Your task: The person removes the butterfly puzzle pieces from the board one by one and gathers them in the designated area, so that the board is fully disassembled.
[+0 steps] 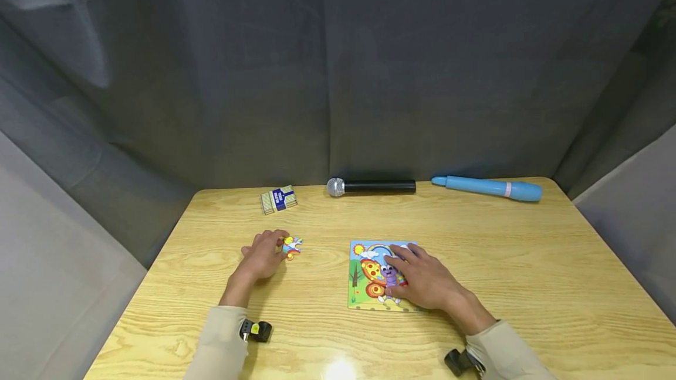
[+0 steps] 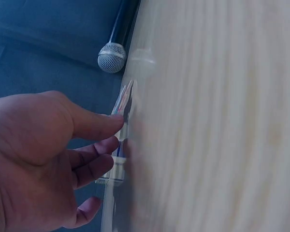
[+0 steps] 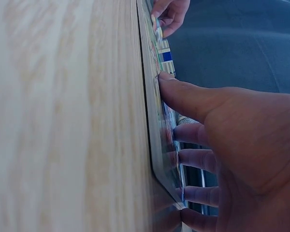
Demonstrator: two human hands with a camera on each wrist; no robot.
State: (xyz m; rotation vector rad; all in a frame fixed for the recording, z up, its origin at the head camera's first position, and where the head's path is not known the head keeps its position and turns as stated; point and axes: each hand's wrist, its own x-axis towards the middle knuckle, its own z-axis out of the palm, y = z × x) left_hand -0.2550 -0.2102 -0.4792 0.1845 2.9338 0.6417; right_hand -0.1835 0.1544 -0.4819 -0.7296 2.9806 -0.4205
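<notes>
Puzzle piece: the small bright piece (image 1: 292, 246) is on the left side, nearer the far edge than the near one; cannot tell whether its underside touches wood.
Left hand: the left hand (image 1: 262, 255) pinches the piece by its left side, thumb and finger meeting on it.
Puzzle board: the butterfly board (image 1: 376, 274) lies flat right of middle, well in from every table edge.
Right hand: the right hand (image 1: 425, 277) rests with spread fingers across the board's right part, thumb on the picture, gripping nothing that I can see; its right edge is mostly covered.
Between the hands: well apart, a stretch of plain wood running from piece to board.
Far edge: left to right, a stick bundle (image 1: 279, 199) with a blue band, a microphone (image 1: 372, 187) with its silver head leftward, a blue pen-shaped object (image 1: 486, 187) tapering leftward; all beyond both hands.
Right side: wide wood from the board to the slanting right edge.
Near side: sleeves (image 1: 219, 342) and black wrist cameras (image 1: 256, 330) come in low over the wood.
Tabletop: pale yellow wood table (image 1: 322, 304), grain running crosswise, rounded far corners, a white glare spot near the middle front.
Room: dark grey curtain (image 1: 264, 75) behind, lighter panels (image 1: 58, 263) at left and right.
</notes>
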